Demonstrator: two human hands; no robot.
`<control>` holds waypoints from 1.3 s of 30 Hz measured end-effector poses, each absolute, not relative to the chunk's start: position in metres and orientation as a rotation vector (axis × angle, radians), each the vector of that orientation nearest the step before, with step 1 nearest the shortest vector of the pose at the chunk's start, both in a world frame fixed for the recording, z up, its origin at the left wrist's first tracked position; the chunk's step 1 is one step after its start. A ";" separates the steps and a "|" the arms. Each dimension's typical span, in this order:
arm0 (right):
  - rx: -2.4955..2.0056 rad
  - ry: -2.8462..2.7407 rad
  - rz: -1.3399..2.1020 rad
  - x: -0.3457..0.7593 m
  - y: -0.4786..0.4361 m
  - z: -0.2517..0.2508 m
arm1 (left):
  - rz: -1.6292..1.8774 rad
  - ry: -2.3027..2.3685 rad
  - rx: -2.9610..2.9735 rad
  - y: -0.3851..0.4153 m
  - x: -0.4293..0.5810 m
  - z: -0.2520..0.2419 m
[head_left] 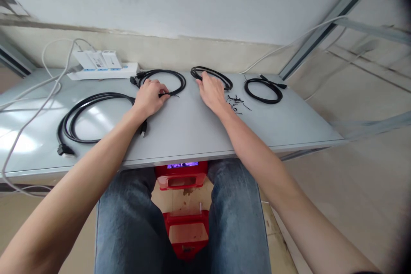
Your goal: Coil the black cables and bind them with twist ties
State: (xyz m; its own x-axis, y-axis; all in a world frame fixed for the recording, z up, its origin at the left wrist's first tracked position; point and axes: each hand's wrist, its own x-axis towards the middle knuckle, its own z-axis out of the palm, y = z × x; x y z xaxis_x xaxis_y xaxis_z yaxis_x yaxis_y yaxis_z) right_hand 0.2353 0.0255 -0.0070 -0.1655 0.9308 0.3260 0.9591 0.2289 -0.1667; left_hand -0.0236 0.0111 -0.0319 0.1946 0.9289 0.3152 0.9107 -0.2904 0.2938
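Observation:
Several coiled black cables lie on a grey table (192, 132). My left hand (150, 96) rests on the near edge of a coiled black cable (175, 78), its fingers curled on the loop. My right hand (210, 90) lies flat with fingers on the near side of a second coil (221, 78). A third small coil (263, 90) sits further right, untouched. A large loose black cable (86, 115) with plugs lies at the left, under my left forearm.
A white power strip (104, 72) with white chargers stands at the back left, white cords trailing off the left edge. Small black twist ties (236, 102) lie scattered beside my right wrist. Red plastic stools (183, 205) stand under the table between my knees.

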 end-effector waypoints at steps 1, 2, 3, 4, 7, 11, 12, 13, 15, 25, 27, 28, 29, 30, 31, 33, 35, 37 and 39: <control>-1.757 -2.135 -0.110 0.235 0.025 -0.007 | 0.683 1.841 2.396 0.011 -0.024 -0.032; -1.761 -2.121 -0.105 0.234 0.024 -0.006 | 0.686 1.834 2.396 0.012 -0.024 -0.032; -1.758 -2.114 -0.097 0.234 0.023 -0.005 | 0.691 1.827 2.396 0.012 -0.025 -0.032; -1.751 -2.111 -0.089 0.234 0.023 -0.005 | 0.697 1.820 2.394 0.012 -0.025 -0.033; -1.723 -2.126 -0.074 0.234 0.022 -0.003 | 0.726 1.794 2.387 0.013 -0.026 -0.034; -1.671 -2.128 -0.066 0.234 0.024 -0.003 | 0.751 1.768 2.375 0.014 -0.027 -0.035; -1.654 -2.121 -0.068 0.234 0.024 -0.002 | 0.747 1.773 2.372 0.014 -0.027 -0.035; -1.636 -2.115 -0.069 0.234 0.024 -0.002 | 0.740 1.780 2.369 0.013 -0.026 -0.035; -1.606 -2.113 -0.070 0.233 0.023 0.000 | 0.722 1.792 2.359 0.012 -0.025 -0.033; -1.402 -2.161 -0.143 0.223 0.008 0.005 | 0.765 1.785 2.321 0.006 -0.017 -0.028; -1.347 -2.187 -0.168 0.218 0.004 0.004 | 0.901 1.719 2.243 0.008 -0.017 -0.026; -1.312 -2.207 -0.177 0.215 0.002 0.003 | 0.994 1.646 2.185 0.009 -0.017 -0.024; -1.272 -2.232 -0.182 0.211 -0.001 0.001 | 1.094 1.549 2.109 0.010 -0.017 -0.023; -1.232 -2.257 -0.182 0.208 -0.002 0.000 | 1.179 1.440 2.018 0.011 -0.018 -0.020; -1.195 -2.277 -0.179 0.204 -0.004 -0.001 | 1.241 1.338 1.921 0.012 -0.018 -0.018; -1.145 -2.303 -0.164 0.198 -0.006 -0.004 | 1.301 1.194 1.752 0.010 -0.019 -0.012; -1.127 -2.311 -0.151 0.194 -0.006 -0.006 | 1.301 1.113 1.643 0.004 -0.019 -0.004; -1.123 -2.320 -0.143 0.192 -0.006 -0.007 | 1.287 1.020 1.544 -0.004 -0.018 0.003; -1.122 -2.333 -0.136 0.191 -0.006 -0.007 | 1.273 0.932 1.445 -0.012 -0.018 0.009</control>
State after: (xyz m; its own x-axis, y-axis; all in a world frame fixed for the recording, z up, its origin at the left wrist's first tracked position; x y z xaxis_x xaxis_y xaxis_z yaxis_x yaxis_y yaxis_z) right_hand 0.1910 -0.0061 -0.0073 -0.5056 0.6943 0.5121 0.7491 0.6478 -0.1387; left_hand -0.0178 -0.0116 0.0090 0.1634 0.9540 0.2513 -0.0485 -0.2467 0.9679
